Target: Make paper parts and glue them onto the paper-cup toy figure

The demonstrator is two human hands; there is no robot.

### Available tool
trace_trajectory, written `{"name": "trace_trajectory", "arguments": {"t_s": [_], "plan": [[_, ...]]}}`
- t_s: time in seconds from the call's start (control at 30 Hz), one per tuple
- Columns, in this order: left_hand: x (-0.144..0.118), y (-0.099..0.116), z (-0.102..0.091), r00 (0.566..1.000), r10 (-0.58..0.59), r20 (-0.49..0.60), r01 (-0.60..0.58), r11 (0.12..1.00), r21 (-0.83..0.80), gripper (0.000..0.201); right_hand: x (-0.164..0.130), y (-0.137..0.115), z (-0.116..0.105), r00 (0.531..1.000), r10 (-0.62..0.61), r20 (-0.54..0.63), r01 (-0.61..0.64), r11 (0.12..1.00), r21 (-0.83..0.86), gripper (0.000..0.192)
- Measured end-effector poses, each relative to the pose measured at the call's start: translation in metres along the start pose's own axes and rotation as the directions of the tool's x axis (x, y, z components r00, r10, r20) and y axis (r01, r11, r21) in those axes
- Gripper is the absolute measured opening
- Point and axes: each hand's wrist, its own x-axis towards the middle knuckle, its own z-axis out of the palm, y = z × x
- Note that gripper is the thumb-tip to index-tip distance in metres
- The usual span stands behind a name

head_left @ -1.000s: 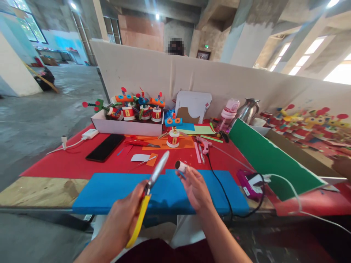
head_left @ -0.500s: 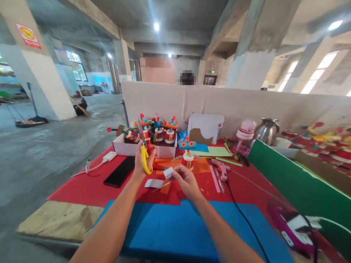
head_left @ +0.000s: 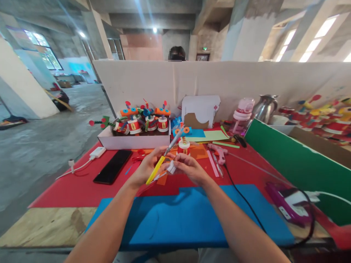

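The left hand [head_left: 146, 168] is curled around the yellow handle of a pair of scissors [head_left: 164, 156], whose silver blades slant up and to the right, ending in front of a small paper robot figure [head_left: 183, 143] standing on orange paper. The right hand [head_left: 189, 168] pinches a small white paper roll [head_left: 172, 167] between thumb and fingertips, held just beside the scissor handle, above the red table cover [head_left: 76, 180]. Both hands hover over the far edge of a blue foam sheet [head_left: 175, 219].

To the left lies a black phone [head_left: 112, 166], face down, and a white charger [head_left: 96, 152] with its cable. Behind it a white box [head_left: 134, 139] holds several paper robots with spring arms and red-banded cups; their labels are too small to read. To the right a pink glue gun [head_left: 218, 151] lies with its black cord trailing toward the near edge. Further back stand a pink bottle [head_left: 241, 114] and a steel kettle [head_left: 262, 108]. A white carton [head_left: 201, 109] carries a small red logo, unreadable. A green board [head_left: 290, 164] leans at the right.
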Motion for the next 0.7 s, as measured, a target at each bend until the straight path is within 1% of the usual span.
{"name": "trace_trajectory", "arguments": {"t_s": [0.13, 0.23, 0.3, 0.37, 0.43, 0.53, 0.63, 0.7], "plan": [[0.002, -0.005, 0.001, 0.999, 0.033, -0.030, -0.033, 0.999, 0.007, 0.044, 0.004, 0.004, -0.003, 0.997, -0.028, -0.070, 0.028, 1.000, 0.004, 0.030], [0.002, -0.003, 0.003, 0.999, 0.008, -0.040, -0.008, 1.000, 0.000, 0.045, 0.007, 0.007, -0.007, 0.992, -0.034, -0.125, 0.033, 0.999, -0.015, 0.033], [0.001, -0.002, 0.007, 0.999, -0.010, -0.039, 0.009, 1.000, -0.017, 0.046, 0.008, 0.007, -0.008, 0.990, -0.024, -0.136, 0.020, 0.999, -0.028, 0.036], [0.001, -0.002, 0.011, 0.998, -0.002, -0.057, 0.000, 0.999, -0.038, 0.048, 0.008, 0.007, -0.007, 0.991, -0.015, -0.136, 0.012, 1.000, -0.017, 0.037], [0.001, -0.004, 0.014, 0.993, 0.031, -0.110, -0.036, 0.998, -0.045, 0.046, 0.007, 0.007, -0.006, 0.989, -0.011, -0.145, 0.016, 0.999, 0.036, 0.038], [0.002, -0.009, 0.015, 0.977, 0.076, -0.198, -0.080, 0.997, -0.015, 0.048, 0.008, 0.006, -0.006, 0.972, -0.039, -0.232, 0.064, 0.993, 0.102, 0.042], [0.003, -0.013, 0.014, 0.954, 0.116, -0.277, -0.116, 0.993, 0.014, 0.051, 0.009, 0.007, -0.010, 0.934, -0.107, -0.340, 0.129, 0.991, 0.043, 0.039], [0.004, -0.015, 0.014, 0.931, 0.161, -0.329, -0.154, 0.987, 0.046, 0.049, 0.010, 0.007, -0.012, 0.916, -0.135, -0.379, 0.145, 0.989, -0.001, 0.036]]}}
